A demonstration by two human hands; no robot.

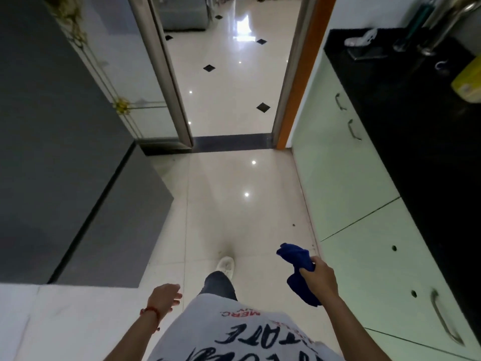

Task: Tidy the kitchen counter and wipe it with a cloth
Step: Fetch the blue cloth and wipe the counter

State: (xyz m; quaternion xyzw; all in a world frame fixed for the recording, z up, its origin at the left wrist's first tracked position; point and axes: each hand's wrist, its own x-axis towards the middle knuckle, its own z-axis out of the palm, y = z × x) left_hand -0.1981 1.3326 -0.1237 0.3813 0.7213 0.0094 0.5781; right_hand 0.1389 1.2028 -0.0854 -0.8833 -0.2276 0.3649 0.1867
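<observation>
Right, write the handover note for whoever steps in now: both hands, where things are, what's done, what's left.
Right hand: closed on the blue cloth, held bunched in the air beside the green cabinets.
Left hand: open, holding nothing.
Black counter is on the right; a yellow item, a small white object and metal pieces sit at its far end.
Done: cloth in hand.
Left: tidy those items, wipe the counter; cloth isn't touching it yet.

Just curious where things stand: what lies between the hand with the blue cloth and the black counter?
In the head view, only pale green cabinet fronts separate the right hand, gripping the blue cloth, from the black counter.
</observation>
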